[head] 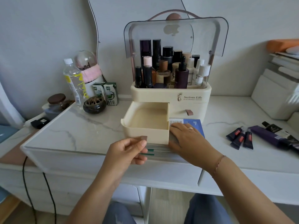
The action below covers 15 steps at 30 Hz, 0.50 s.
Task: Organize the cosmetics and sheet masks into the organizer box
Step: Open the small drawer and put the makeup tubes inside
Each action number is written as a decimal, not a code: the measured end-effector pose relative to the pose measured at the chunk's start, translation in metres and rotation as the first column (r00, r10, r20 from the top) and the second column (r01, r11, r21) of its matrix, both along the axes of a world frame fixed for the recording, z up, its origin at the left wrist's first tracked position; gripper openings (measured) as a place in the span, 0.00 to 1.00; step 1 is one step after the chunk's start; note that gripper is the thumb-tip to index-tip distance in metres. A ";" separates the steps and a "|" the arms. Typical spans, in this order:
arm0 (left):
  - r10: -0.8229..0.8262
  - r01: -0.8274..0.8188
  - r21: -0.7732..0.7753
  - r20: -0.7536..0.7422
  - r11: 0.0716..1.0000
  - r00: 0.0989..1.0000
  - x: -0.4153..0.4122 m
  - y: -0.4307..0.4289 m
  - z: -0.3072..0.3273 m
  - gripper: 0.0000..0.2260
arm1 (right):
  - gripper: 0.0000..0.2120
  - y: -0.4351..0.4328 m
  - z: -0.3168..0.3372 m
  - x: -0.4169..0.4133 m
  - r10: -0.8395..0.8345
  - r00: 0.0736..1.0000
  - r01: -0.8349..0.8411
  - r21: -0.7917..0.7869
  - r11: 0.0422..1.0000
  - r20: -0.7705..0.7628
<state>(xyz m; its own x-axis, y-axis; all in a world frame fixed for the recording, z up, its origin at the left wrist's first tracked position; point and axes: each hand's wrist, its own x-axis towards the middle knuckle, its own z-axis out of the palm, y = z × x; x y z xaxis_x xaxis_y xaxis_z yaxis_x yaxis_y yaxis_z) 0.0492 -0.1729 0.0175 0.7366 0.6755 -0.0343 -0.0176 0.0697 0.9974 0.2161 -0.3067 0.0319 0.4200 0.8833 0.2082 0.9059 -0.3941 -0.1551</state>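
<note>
The cream organizer box [191,101] stands at the back of the marble table, its clear lid raised and its top tray packed with several bottles [168,70]. Its left drawer [148,125] is pulled far out and holds nothing. My left hand [129,151] pinches the brown pull tab on the drawer's front. My right hand [189,139] lies flat on a stack of sheet masks [194,125] that rests on the table beside and partly under the drawer. Three small dark tubes [241,138] and longer purple and black tubes [273,136] lie to the right.
At the left stand a water bottle [73,81], two milk cartons [106,92], a dark incense burner [94,105], a brown-lidded jar [56,101] and a pink-banded glass dome [88,68]. White boxes [273,94] are piled at the right. Black cables [25,183] hang off the table's left front.
</note>
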 end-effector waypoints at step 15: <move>-0.198 0.189 0.468 -0.032 0.863 0.980 0.026 -0.070 -0.018 0.12 | 0.21 -0.091 -0.009 0.040 -0.460 0.851 0.517 0.554 0.653 -0.254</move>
<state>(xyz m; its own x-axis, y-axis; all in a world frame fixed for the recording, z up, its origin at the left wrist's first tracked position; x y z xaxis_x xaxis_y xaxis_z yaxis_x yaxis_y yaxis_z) 0.0747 -0.2429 -0.0002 0.8518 0.4533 0.2626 -0.0691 -0.3997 0.9141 0.2563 -0.3981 0.0232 0.7960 0.2580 0.5475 0.5808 -0.5801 -0.5711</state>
